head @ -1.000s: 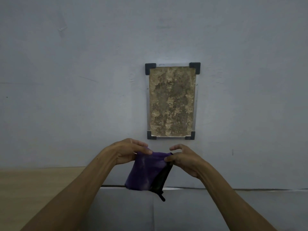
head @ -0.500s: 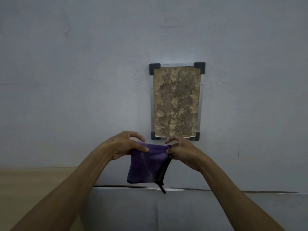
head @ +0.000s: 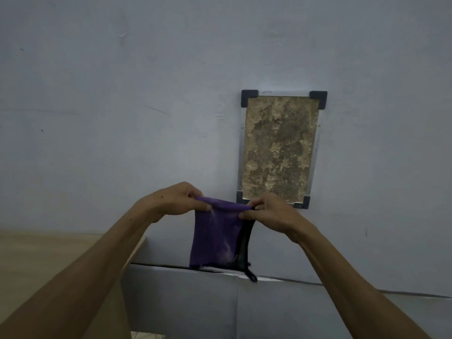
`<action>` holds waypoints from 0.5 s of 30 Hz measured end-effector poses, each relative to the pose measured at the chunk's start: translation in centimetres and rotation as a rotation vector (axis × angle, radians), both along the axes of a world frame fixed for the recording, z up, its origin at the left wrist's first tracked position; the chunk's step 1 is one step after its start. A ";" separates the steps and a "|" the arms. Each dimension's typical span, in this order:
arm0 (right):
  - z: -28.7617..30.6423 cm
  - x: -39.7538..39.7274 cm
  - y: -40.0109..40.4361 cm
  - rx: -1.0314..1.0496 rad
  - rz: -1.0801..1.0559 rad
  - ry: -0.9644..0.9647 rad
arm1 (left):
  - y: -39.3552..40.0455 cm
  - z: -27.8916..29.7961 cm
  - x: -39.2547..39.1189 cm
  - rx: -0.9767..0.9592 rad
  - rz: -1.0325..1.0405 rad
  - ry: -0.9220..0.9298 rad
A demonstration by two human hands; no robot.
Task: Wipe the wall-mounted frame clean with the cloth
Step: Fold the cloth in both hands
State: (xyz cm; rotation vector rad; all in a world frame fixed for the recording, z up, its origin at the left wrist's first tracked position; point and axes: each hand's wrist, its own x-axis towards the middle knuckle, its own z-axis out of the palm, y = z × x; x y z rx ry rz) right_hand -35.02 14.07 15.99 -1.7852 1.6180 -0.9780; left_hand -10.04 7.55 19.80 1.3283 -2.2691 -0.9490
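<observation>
The frame (head: 278,148) hangs on the grey wall (head: 122,94), right of centre in my view, a clear pane held by four black corner clips. Its panel is mottled tan and brown from top to bottom; I see no cleaner patch, though I cannot tell whether that mottling is dirt or the panel's own finish. So I judge the wiping has not begun.

The cloth (head: 215,236) is purple with a black edge along its right side. It hangs just below the frame's lower left corner, stretched by its top edge between both hands, and does not touch the pane. My left hand (head: 176,201) pinches the top left corner between thumb and fingers. My right hand (head: 269,214) pinches the top right corner and sits in front of the frame's bottom edge.

What is left, as I read it: bunch the cloth into one hand, press it to the pane, and work over the whole face and the clips.

A wooden surface (head: 49,260) lies at lower left, with a grey ledge (head: 293,304) beneath the wall.
</observation>
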 end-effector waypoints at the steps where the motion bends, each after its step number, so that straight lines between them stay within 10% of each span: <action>1: -0.1 0.2 -0.1 -0.006 0.010 -0.098 | 0.0 -0.6 0.2 0.055 -0.007 0.166; 5: -1.2 2.5 -0.9 0.066 0.029 -0.700 | 0.4 -4.1 -0.8 0.090 0.054 0.675; 10: -3.9 4.9 -2.0 0.149 -0.089 -0.760 | -0.4 -7.4 -2.2 -0.416 0.258 0.419; 15: -5.9 5.5 -2.5 0.348 -0.146 -0.726 | -1.3 -9.5 -1.4 -0.016 0.402 0.439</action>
